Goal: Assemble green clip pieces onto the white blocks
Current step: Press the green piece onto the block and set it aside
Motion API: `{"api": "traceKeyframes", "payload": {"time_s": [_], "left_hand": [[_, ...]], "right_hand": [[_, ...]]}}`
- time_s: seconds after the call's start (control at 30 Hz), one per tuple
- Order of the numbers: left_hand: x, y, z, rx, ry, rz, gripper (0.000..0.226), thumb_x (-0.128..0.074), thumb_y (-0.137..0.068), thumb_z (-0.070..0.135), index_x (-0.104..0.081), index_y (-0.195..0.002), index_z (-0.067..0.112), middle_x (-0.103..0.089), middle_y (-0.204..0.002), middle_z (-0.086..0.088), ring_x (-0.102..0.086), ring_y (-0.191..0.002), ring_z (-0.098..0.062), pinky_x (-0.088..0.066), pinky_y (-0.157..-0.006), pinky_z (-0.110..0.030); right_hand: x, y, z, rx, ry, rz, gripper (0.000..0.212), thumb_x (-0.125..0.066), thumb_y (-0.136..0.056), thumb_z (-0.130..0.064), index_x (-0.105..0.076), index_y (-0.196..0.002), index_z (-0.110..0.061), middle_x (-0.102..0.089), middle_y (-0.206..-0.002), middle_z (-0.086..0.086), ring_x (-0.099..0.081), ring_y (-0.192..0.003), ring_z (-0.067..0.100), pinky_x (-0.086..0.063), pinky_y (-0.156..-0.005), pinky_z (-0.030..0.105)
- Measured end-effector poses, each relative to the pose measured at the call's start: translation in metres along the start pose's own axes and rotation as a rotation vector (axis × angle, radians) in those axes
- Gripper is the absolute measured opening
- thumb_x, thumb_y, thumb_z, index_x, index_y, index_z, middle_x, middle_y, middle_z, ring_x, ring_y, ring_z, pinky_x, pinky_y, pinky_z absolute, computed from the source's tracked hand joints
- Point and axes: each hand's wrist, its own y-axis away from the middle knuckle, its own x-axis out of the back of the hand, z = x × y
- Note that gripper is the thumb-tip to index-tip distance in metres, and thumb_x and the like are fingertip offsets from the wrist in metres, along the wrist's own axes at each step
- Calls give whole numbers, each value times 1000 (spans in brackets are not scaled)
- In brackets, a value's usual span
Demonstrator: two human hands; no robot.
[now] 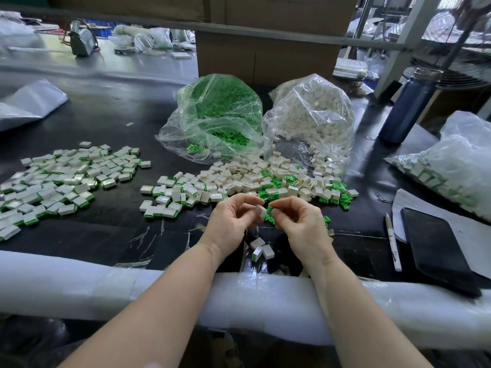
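Left hand [233, 219] pinches a white block [261, 210]; right hand [300, 219] pinches a green clip [270, 209]. Clip sits just right of the block, nearly touching.

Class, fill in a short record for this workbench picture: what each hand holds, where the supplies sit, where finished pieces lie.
left hand: pinches a white block
right hand: pinches a green clip
clip and block: close together, not yet joined
supplies: bag of green clips beside bag of white blocks
finished pieces: pile at left
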Motion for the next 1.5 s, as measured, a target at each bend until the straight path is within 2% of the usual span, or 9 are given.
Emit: {"api": "traceKeyframes", "payload": {"time_s": [0.23,0.37,0.53,0.73,0.93,1.23,1.4,1.5], "left_hand": [[-1,-1,0,34,50,-15,8,-53,-92,5,-56,-89,13,-69,-78,-8,-65,-65,-10,-54,-60,-20],[0,-1,0,31,50,-38,8,-53,-92,5,-56,-89,11,-68,-75,-5,-63,-62,-7,-53,-58,-20],[0,-1,-2,32,12,-59,4,-55,-91,8,-58,-91,11,-68,-75,-5,-62,-64,-8,-52,-60,-20],[1,-1,-3,39,0,-65,6,-54,-92,8,-58,-91,12,-68,-75,-4,-63,-65,-7,-52,-60,-20],[1,-1,-2,58,22,-83,7,-52,-93,8,-58,-91,13,-69,-76,-4,-63,-65,-7,-52,-61,-20],[1,0,0,61,11,-86,8,-53,-93,6,-58,-91,11,-67,-75,-5,-63,-64,-6,-53,-62,-20],[0,0,0,43,-50,-81,11,-54,-92,7,-63,-92,14,-66,-74,-4,-61,-63,-4,-51,-61,-17],[-1,1,2,50,-37,-81,15,-55,-92,7,-66,-88,15,-65,-69,-2,-59,-62,-8,-50,-60,-16]], "right_hand": [[1,-1,1,-27,-37,22,21,-65,-85,-4,-65,-80,-24,-66,-75,-8,-61,-71,0,-52,-70,17],[1,1,-1,-28,-23,16,19,-68,-82,-3,-65,-78,-22,-66,-73,-7,-60,-65,-4,-48,-63,11],[2,2,-4,-7,-14,43,18,-69,-80,-1,-66,-76,-18,-66,-72,-6,-59,-65,-4,-47,-64,9],[2,2,-4,-17,3,28,17,-70,-80,-1,-66,-76,-17,-65,-70,-6,-59,-63,-4,-47,-63,10],[2,1,-3,-33,-17,35,20,-70,-80,-1,-66,-73,-20,-66,-68,-6,-61,-64,2,-51,-65,16],[0,2,-3,-21,12,10,23,-70,-78,0,-66,-71,-21,-65,-66,-8,-58,-61,-1,-47,-61,12],[0,3,-2,-45,-9,5,16,-70,-78,-1,-64,-79,-16,-63,-69,-1,-58,-62,4,-48,-59,14],[1,2,-2,-72,-39,-1,17,-68,-80,0,-63,-81,-16,-62,-71,2,-58,-66,8,-51,-61,21]]}}
